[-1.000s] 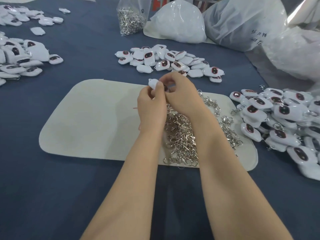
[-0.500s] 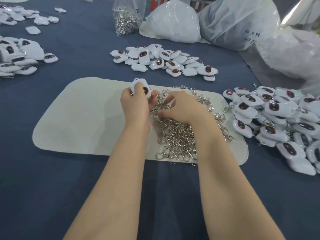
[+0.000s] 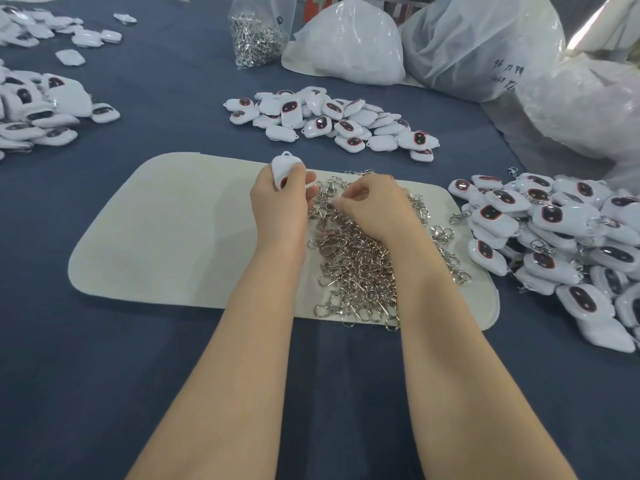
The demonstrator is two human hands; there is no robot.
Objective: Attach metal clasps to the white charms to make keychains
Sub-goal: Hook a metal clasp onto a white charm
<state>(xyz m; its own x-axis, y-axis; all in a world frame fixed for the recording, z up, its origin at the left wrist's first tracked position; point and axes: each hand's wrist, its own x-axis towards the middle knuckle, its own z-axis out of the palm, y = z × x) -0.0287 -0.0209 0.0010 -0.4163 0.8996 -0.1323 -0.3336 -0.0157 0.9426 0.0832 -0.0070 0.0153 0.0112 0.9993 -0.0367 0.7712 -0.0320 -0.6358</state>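
My left hand (image 3: 278, 202) grips a white charm (image 3: 283, 167) with a dark red-rimmed face, its small loop pointing up, above the cream mat (image 3: 173, 237). Just to its right, my right hand (image 3: 372, 202) rests on the heap of metal clasps (image 3: 360, 268), fingertips curled and pinching at a clasp near the top of the heap. A pile of loose white charms (image 3: 329, 119) lies beyond the mat. A larger pile of charms (image 3: 554, 244), several with clasps on them, lies at the right.
More charms (image 3: 41, 112) lie at the far left on the blue cloth. A clear bag of clasps (image 3: 256, 32) and large white plastic bags (image 3: 346, 43) stand at the back. The mat's left half is bare.
My hands have parted and dropped from in front of me to the mat. The left one keeps the charm; the right one has gone down into the clasp heap.
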